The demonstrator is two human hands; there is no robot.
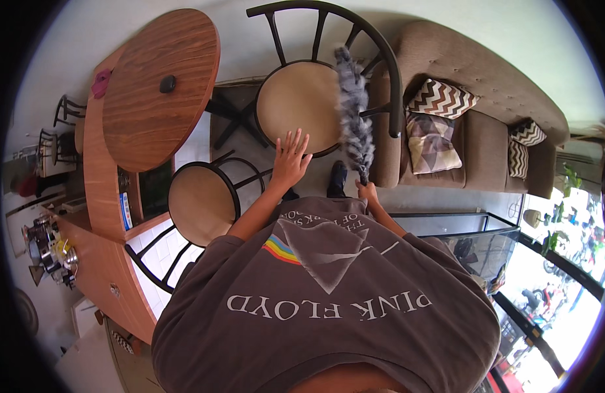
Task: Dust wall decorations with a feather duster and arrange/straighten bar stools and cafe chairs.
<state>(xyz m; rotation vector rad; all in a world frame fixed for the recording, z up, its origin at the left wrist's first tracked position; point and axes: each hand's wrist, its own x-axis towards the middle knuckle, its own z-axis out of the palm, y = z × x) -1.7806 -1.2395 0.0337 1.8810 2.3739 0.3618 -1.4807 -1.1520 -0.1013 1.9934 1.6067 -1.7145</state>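
My right hand (366, 190) grips the handle of a fluffy grey duster (355, 113). The duster reaches away from me along the right edge of the round beige seat of a black-framed chair (295, 105), and its far end lies near the curved backrest. My left hand (291, 159) is spread with nothing in it, over the near edge of that seat; whether it touches the seat I cannot tell.
A round wooden table (170, 118) with a small dark object (167, 84) stands at the left. A second chair (202, 204) is beside my left arm. At the right are a brown sofa (484, 147) with cushions and a glass-sided black-framed table (479, 240).
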